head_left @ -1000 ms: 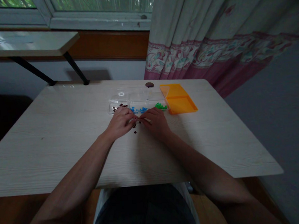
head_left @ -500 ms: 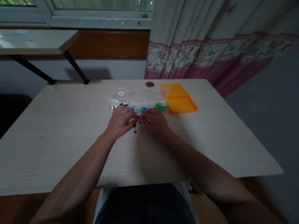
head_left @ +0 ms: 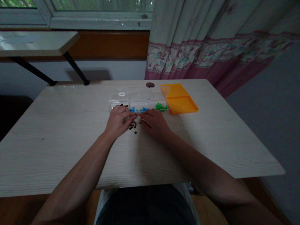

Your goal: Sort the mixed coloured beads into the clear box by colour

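Note:
My left hand (head_left: 119,121) and my right hand (head_left: 154,122) meet at their fingertips just in front of a clear plastic compartment box (head_left: 148,98). The fingers of both are bent in and closed; whatever is between them is too small to make out. Several small dark brown pieces (head_left: 132,126) lie scattered on the table below the fingertips. The box's left compartment holds more brown pieces (head_left: 122,105), partly covered by my left hand. Small blue pieces (head_left: 143,109) lie in the middle one, and green pieces (head_left: 161,106) are heaped in the right one.
An open orange plastic case (head_left: 182,103) lies against the box's right end. Behind the box is a round brown object (head_left: 150,85) at the back of the pale wooden table (head_left: 63,144). A raised shelf (head_left: 28,42) on black legs stands at the back left.
My fingertips have shifted slightly left and away from me. More brown pieces show on the table beneath my left hand. The box and the orange case have stayed put.

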Demonstrator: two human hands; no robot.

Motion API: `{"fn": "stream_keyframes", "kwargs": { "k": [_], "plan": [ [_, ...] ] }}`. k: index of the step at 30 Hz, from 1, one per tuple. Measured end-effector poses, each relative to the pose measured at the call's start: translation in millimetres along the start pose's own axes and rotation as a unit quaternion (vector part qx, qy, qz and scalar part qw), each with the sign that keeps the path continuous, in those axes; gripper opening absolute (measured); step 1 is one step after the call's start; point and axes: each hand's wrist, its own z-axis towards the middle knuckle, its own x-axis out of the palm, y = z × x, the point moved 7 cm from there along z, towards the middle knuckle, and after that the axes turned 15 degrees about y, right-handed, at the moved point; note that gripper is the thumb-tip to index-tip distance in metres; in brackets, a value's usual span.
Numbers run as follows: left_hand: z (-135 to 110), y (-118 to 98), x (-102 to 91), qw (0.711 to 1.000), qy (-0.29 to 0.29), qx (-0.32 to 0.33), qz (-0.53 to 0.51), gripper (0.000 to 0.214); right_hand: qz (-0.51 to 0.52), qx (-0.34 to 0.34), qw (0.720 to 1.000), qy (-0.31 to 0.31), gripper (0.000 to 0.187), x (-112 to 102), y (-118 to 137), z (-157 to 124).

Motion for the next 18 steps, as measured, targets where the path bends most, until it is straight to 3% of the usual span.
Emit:
{"fn": "stream_keyframes", "kwargs": {
  "k": [4, 11, 15, 18],
  "plan": [
    [-1.2, 5.7, -8.4, 0.999, -0.042, -0.031, -0.002, 0.021, -0.008, 0.028, 0.999, 0.016, 0.025, -1.9, -4.0, -1.4],
    [-13.8, 33.9, -27.3, 0.972, -0.139, -0.187, 0.026, 0.025, -0.024, 0.034, 0.999, 0.031, 0.010, -3.8, -2.4, -1.8],
    [-17.2, 41.4, -26.7, 0.965, -0.147, -0.215, 0.036, 0.028, -0.007, 0.036, 0.999, 0.019, 0.008, -5.0, -2.5, -1.8],
    [-15.4, 38.1, -25.5, 0.969, -0.142, -0.200, 0.023, 0.032, 0.020, 0.044, 0.999, 0.005, 0.007, -5.4, -6.4, -1.2]
  ]
}}
